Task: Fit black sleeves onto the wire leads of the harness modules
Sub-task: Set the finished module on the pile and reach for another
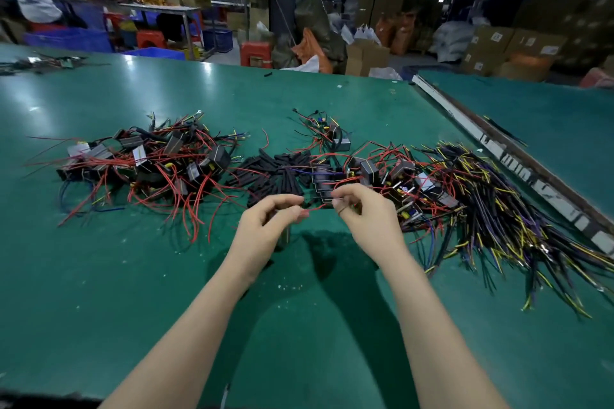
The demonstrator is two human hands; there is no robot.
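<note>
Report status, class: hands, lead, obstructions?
Left hand and right hand pinch one red lead. Black sleeves piled just beyond. Nothing blocking.

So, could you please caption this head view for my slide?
Both hands, left hand and right hand, pinch a red wire lead above the green table, near the black sleeves.

Nothing can be read — the white labels on the cardboard boxes [491, 43] and modules [139, 154] are blurred.
</note>
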